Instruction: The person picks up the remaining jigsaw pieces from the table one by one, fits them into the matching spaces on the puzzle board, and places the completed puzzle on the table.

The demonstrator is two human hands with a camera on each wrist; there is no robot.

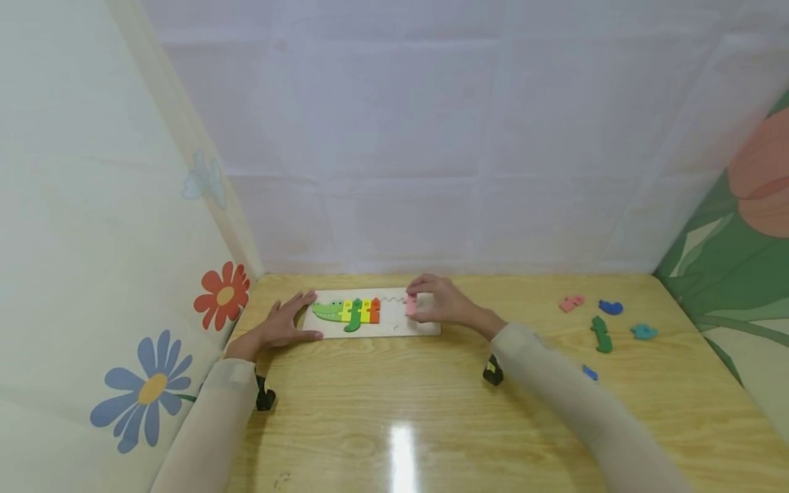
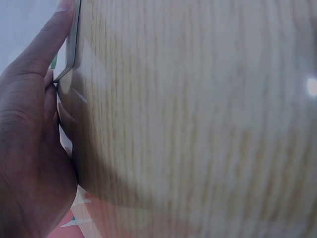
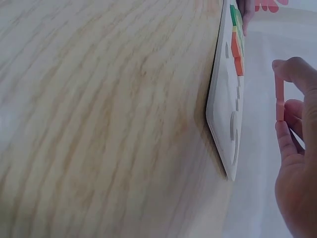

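Observation:
A white puzzle board (image 1: 394, 329) lies near the table's back edge. Set in its left part is a crocodile's green head (image 1: 328, 311), followed by yellow, green and orange pieces (image 1: 374, 311). My left hand (image 1: 286, 323) spans the board's left end, fingers at the far corner and straight thumb along the near edge. Between the thumb and fingertips of my right hand (image 1: 446, 301) is a pink puzzle piece (image 1: 410, 305), pinched over the board's right part. The right wrist view shows this pink piece (image 3: 280, 94) held above the board, with a gap between.
Loose puzzle pieces lie at the table's right: a pink one (image 1: 572, 302), a blue one (image 1: 611, 307), a green one (image 1: 601, 335), a light blue one (image 1: 644, 332) and a small blue one (image 1: 590, 372). A white cloth wall (image 1: 394, 226) rises behind the table.

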